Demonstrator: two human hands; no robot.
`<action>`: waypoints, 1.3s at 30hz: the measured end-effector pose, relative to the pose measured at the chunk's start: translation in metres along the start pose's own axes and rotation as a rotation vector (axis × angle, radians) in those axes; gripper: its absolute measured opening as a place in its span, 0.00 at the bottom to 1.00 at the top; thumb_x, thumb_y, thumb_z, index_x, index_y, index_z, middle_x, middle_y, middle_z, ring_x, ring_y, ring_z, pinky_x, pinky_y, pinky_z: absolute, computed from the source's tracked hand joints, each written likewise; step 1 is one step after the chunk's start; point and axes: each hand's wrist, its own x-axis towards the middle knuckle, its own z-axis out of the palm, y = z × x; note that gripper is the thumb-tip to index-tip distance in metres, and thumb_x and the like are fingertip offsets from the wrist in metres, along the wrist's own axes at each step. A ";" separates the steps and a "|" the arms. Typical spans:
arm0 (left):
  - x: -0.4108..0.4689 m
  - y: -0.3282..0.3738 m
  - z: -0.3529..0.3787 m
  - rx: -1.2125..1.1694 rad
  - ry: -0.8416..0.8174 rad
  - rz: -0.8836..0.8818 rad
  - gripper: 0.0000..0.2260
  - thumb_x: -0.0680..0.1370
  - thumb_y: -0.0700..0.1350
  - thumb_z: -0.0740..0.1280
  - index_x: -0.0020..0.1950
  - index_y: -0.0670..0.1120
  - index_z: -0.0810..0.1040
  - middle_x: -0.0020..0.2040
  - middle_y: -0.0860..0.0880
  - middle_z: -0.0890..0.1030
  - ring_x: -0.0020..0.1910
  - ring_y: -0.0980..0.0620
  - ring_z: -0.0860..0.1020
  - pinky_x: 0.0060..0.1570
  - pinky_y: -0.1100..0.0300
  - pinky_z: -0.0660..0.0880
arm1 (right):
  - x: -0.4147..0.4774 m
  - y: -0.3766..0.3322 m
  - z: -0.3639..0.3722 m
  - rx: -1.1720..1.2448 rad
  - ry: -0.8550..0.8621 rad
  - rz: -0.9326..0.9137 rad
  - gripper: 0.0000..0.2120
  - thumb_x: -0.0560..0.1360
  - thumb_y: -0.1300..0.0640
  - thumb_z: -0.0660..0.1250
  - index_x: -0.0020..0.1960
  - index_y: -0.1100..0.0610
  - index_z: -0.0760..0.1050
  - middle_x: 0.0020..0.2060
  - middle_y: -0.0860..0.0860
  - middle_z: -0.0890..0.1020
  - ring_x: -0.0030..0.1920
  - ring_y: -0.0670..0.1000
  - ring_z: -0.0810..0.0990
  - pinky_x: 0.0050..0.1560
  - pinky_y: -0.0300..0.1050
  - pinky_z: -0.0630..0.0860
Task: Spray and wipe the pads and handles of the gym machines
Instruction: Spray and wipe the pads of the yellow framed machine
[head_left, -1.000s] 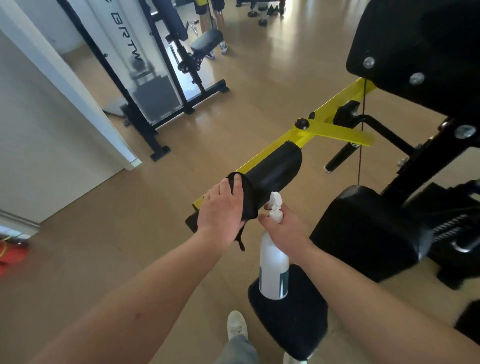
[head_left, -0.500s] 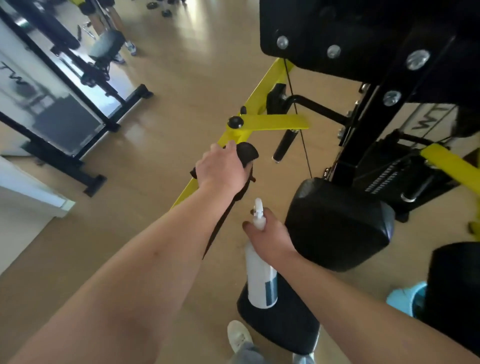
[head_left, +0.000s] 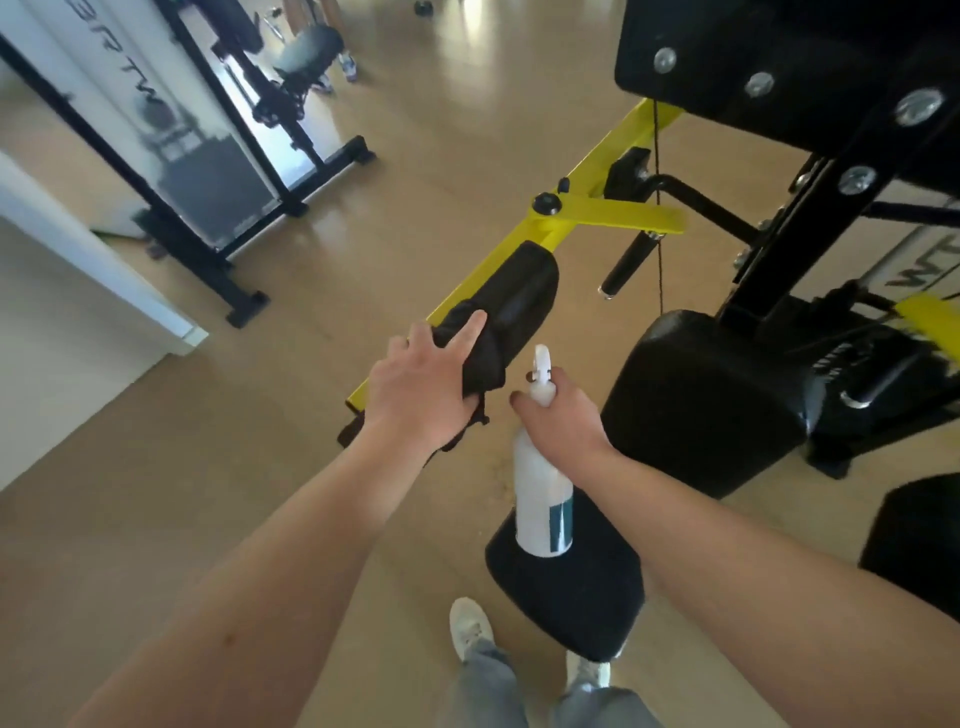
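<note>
My left hand (head_left: 421, 389) holds a black cloth (head_left: 480, 364) against the near end of a black roller pad (head_left: 524, 291) on the machine's yellow arm (head_left: 597, 176). The index finger lies stretched along the cloth, and a tail of cloth hangs below the palm. My right hand (head_left: 561, 421) grips the neck of a white spray bottle (head_left: 540, 509), held upright just right of the pad with its nozzle at the top. A black handle (head_left: 628, 262) hangs under the yellow arm.
A large black pad (head_left: 711, 395) stands to the right, and a black seat (head_left: 566, 597) sits below the bottle by my feet. A black machine frame (head_left: 810, 62) looms top right. Another machine (head_left: 208, 171) and a white wall corner (head_left: 171, 327) are at left, on a wooden floor.
My left hand slid the cloth back from the far end of the roller pad to its near end. The bottle stayed upright in my right hand. The view swung back left.
</note>
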 end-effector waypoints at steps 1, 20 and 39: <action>-0.016 -0.008 0.003 0.003 0.012 -0.024 0.39 0.77 0.62 0.67 0.81 0.64 0.46 0.63 0.42 0.70 0.55 0.41 0.74 0.43 0.50 0.72 | -0.002 -0.002 0.002 0.011 -0.015 -0.014 0.12 0.81 0.48 0.67 0.61 0.45 0.67 0.45 0.48 0.77 0.48 0.55 0.79 0.53 0.54 0.78; -0.057 -0.020 0.012 0.421 -0.059 0.111 0.46 0.80 0.60 0.67 0.81 0.57 0.33 0.82 0.36 0.42 0.79 0.28 0.51 0.76 0.37 0.58 | -0.011 0.020 -0.017 0.027 -0.051 -0.054 0.12 0.82 0.48 0.67 0.62 0.49 0.70 0.47 0.49 0.78 0.46 0.49 0.80 0.46 0.46 0.80; 0.167 0.110 -0.024 0.318 -0.128 0.262 0.18 0.78 0.49 0.66 0.67 0.46 0.77 0.65 0.40 0.74 0.66 0.37 0.69 0.60 0.40 0.74 | -0.001 0.048 -0.003 0.258 0.255 0.204 0.09 0.80 0.47 0.68 0.58 0.44 0.72 0.46 0.48 0.81 0.46 0.48 0.82 0.47 0.49 0.82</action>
